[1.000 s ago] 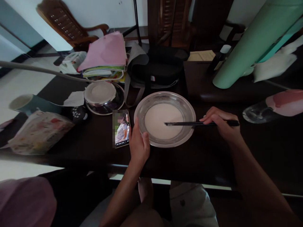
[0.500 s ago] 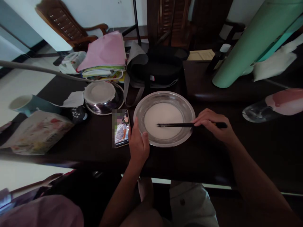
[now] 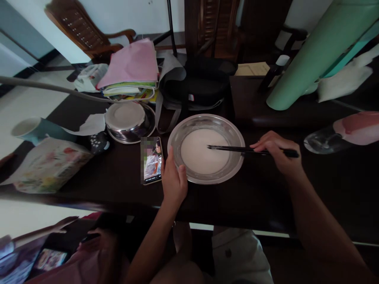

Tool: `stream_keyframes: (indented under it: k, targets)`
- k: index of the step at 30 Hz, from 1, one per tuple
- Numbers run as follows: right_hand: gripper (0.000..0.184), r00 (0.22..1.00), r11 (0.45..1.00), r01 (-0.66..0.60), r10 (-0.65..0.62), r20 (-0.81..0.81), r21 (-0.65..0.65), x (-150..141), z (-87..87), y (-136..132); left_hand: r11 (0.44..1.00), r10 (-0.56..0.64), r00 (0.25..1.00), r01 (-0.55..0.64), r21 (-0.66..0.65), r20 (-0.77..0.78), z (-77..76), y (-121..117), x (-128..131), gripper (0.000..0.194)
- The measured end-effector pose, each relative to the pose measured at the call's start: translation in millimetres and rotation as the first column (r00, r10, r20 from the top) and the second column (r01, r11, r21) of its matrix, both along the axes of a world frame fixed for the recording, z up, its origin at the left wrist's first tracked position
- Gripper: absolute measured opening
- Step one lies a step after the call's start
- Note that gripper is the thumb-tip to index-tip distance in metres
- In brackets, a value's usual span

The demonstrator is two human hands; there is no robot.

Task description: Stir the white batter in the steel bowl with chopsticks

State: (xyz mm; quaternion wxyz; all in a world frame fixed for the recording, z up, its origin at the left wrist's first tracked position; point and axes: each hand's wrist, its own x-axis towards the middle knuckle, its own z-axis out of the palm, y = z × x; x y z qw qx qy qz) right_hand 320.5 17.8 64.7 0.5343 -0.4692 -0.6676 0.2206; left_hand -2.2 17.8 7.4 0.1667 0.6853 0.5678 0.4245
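Chopsticks [image 3: 231, 149] (two, seemingly) between right fingers [image 3: 260, 145]

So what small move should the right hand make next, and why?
Probably a short sweep of the dark chopsticks by the right hand through the pale liquid: their tips are at its middle, and the left hand steadies the metal bowl.

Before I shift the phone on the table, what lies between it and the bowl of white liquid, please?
The left hand lies between phone and bowl, in the head view.
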Motion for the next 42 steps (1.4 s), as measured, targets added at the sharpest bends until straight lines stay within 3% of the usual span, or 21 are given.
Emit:
stream_keyframes:
  k: [3,6,8,11,13,16,19,22,24,27,29,32,34,37,39,42]
  targets:
    - [0.037,0.997,0.998,-0.051,0.050,-0.059,-0.027,-0.6,-0.5,-0.9,1.000,-0.002,1.000,0.002,0.007,0.006,-0.6,0.4,-0.2,0.072]
    - [0.029,0.992,0.992,-0.122,0.124,0.039,-0.036,-3.8,0.3,-0.2,1.000,0.013,1.000,-0.013,0.009,0.003,-1.0,0.6,-0.1,0.073]
    - [0.027,0.993,0.997,-0.081,0.082,0.085,-0.014,-4.2,0.7,0.5,1.000,0.016,1.000,-0.016,-0.001,-0.003,-0.8,0.6,0.0,0.073]
    - [0.033,1.000,1.000,-0.008,0.008,0.006,0.013,-1.7,-0.2,0.4,1.000,0.009,1.000,-0.009,-0.009,-0.009,-0.4,0.8,0.3,0.074]
    - [0.037,0.998,0.999,-0.040,0.040,-0.053,-0.010,-1.1,-0.9,0.0,1.000,0.014,1.000,-0.014,0.000,-0.015,-0.6,0.9,0.6,0.073]
    - [0.032,0.994,0.992,-0.111,0.112,0.009,-0.053,-3.1,-0.3,0.0,1.000,0.025,1.000,-0.025,0.013,-0.016,-1.2,1.0,1.0,0.073]
    - [0.029,0.995,0.998,-0.060,0.062,0.080,-0.025,-3.9,1.0,0.2,1.000,0.026,1.000,-0.026,0.005,-0.007,-1.2,0.8,0.9,0.073]
    - [0.034,1.000,1.000,-0.006,0.006,0.002,-0.016,-2.2,0.4,-0.6,1.000,0.018,1.000,-0.018,-0.004,-0.009,-0.6,0.7,0.3,0.072]
    - [0.035,0.999,0.998,-0.045,0.044,-0.028,-0.032,-2.1,-0.5,-0.9,1.000,0.009,1.000,-0.009,-0.002,-0.013,-0.2,0.7,0.0,0.072]
    - [0.029,0.991,0.992,-0.119,0.121,0.053,-0.031,-3.4,-0.7,-0.1,1.000,0.010,1.000,-0.009,0.003,-0.020,0.0,0.7,-0.1,0.074]
    - [0.027,0.991,0.995,-0.098,0.099,0.092,-0.013,-3.2,-0.3,0.5,1.000,0.015,1.000,-0.015,0.001,-0.025,-0.1,0.6,0.0,0.074]
    - [0.031,0.999,0.999,-0.048,0.047,0.022,0.010,-1.2,-0.2,0.4,1.000,0.010,0.999,-0.010,0.003,-0.031,-0.1,0.3,0.1,0.075]
    - [0.032,0.997,0.997,-0.082,0.082,-0.008,0.007,-0.9,-0.3,0.1,1.000,0.006,0.999,-0.005,0.011,-0.035,0.3,0.2,0.0,0.075]
    - [0.027,0.985,0.988,-0.152,0.152,0.081,-0.016,-2.7,-0.1,0.6,1.000,0.006,0.999,-0.005,0.014,-0.046,1.4,0.0,0.0,0.073]
    - [0.025,0.986,0.993,-0.119,0.121,0.118,-0.017,-3.1,0.1,1.0,1.000,0.005,0.998,-0.004,0.013,-0.057,2.0,-0.1,0.1,0.071]
    - [0.031,0.999,1.000,-0.022,0.022,0.038,-0.004,-1.7,-0.2,0.3,1.000,0.004,0.998,-0.003,0.025,-0.068,2.1,0.1,0.7,0.071]
